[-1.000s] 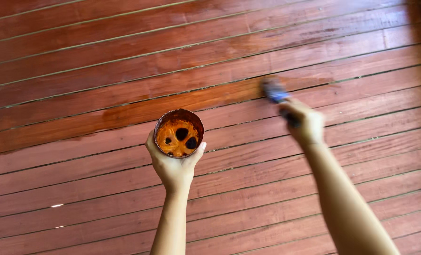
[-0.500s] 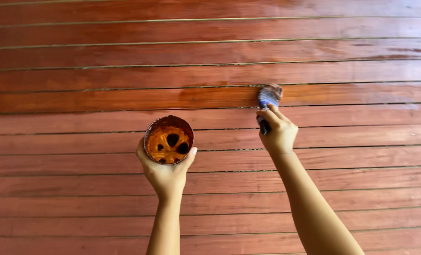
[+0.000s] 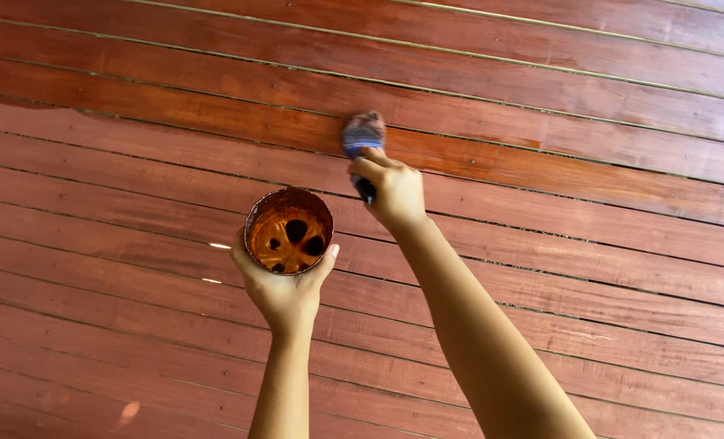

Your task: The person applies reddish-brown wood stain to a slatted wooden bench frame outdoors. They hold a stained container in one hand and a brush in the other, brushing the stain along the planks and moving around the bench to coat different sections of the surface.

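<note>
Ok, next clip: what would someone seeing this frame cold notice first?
First the right hand at centre, pressing a paintbrush against the red-brown wooden boards, with a glossier, more orange wet strip running along the plank at the bristles. Then, lower left of it, the left hand cupping a small round container, its inside coated in orange-brown stain.

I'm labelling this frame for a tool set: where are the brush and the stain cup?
Brush (image 3: 363, 133), head view, on its bristle head against the boards.
Cup (image 3: 289, 232), head view, on its stained inside, held by the left hand.
</note>
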